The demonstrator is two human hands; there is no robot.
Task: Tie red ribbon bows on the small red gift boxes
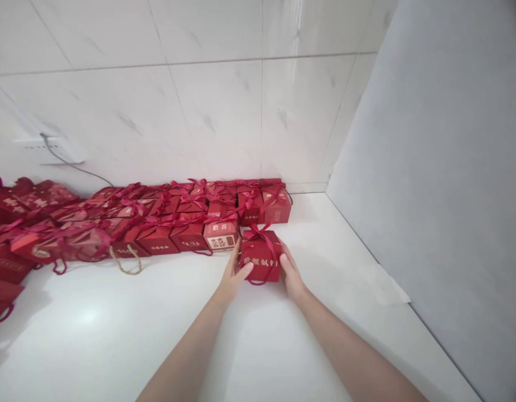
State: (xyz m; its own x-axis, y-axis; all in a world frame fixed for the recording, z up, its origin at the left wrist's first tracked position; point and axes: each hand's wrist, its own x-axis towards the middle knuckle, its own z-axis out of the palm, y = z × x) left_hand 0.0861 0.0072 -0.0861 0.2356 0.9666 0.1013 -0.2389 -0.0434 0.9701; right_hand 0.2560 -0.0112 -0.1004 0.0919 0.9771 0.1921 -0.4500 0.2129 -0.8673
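Note:
A small red gift box point(261, 255) with a ribbon bow on top and gold characters on its front stands on the white table point(157, 335). My left hand point(234, 274) grips its left side, thumb across the front. My right hand point(292, 273) presses against its right side. The box sits at the right end of the nearest row of red boxes point(191, 234), right beside a box with a pale front panel point(221, 235).
Several rows of red ribbon-tied boxes run along the tiled back wall to the far left. A grey panel point(442, 195) walls off the right side. A white paper scrap point(385, 286) lies near it. A cable point(73, 162) hangs on the wall.

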